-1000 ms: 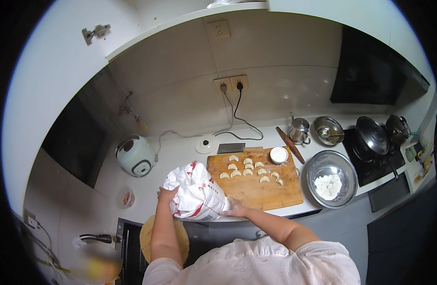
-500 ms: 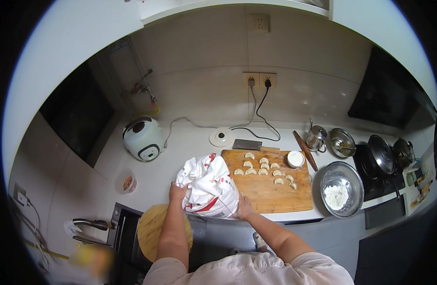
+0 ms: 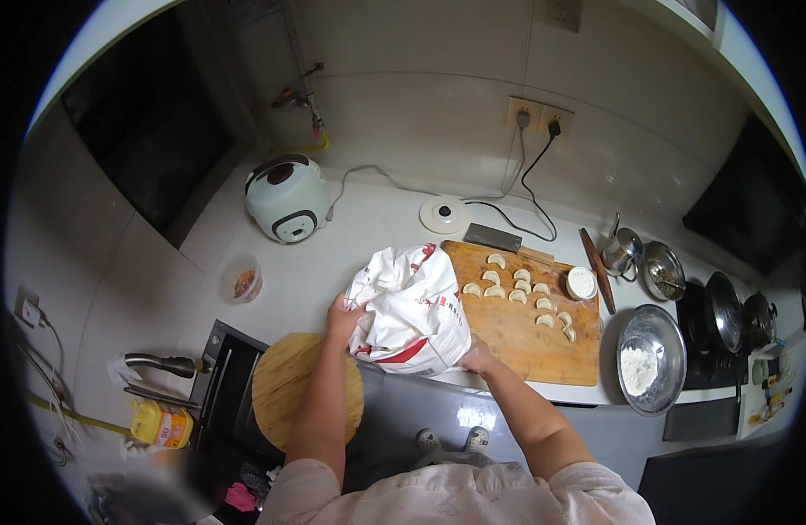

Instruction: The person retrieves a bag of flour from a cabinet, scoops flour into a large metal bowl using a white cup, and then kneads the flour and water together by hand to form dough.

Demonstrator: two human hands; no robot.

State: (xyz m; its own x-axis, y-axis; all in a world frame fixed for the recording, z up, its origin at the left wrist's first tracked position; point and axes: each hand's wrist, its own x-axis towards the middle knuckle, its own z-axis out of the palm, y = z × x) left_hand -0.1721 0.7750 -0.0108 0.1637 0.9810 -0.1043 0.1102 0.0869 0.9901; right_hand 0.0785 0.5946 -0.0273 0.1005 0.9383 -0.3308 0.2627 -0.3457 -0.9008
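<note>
A bulky white sack [image 3: 409, 306] with red markings rests at the counter's front edge, its top crumpled and its contents hidden. My left hand [image 3: 343, 320] grips the sack's left side. Low on its right side, my right hand [image 3: 479, 355] is closed at the bottom corner, fingers partly hidden. Right beside the sack, a wooden cutting board [image 3: 525, 354] carries several crescent dumplings [image 3: 518, 296] and a small white tub [image 3: 581, 283] of white powder.
A round wooden board [image 3: 289, 385] lies over part of the sink at left. Behind are a rice cooker [image 3: 287, 206], a kettle base [image 3: 443, 214] and a cleaver [image 3: 492, 238]. A metal bowl of flour [image 3: 652, 385], rolling pin [image 3: 598, 271] and stove [image 3: 696, 341] are at right.
The view has tilted down and turned left, so the counter things appear shifted and a yellow jug shows clearly. Both hands keep their hold on the sack, which stays beside the cutting board.
</note>
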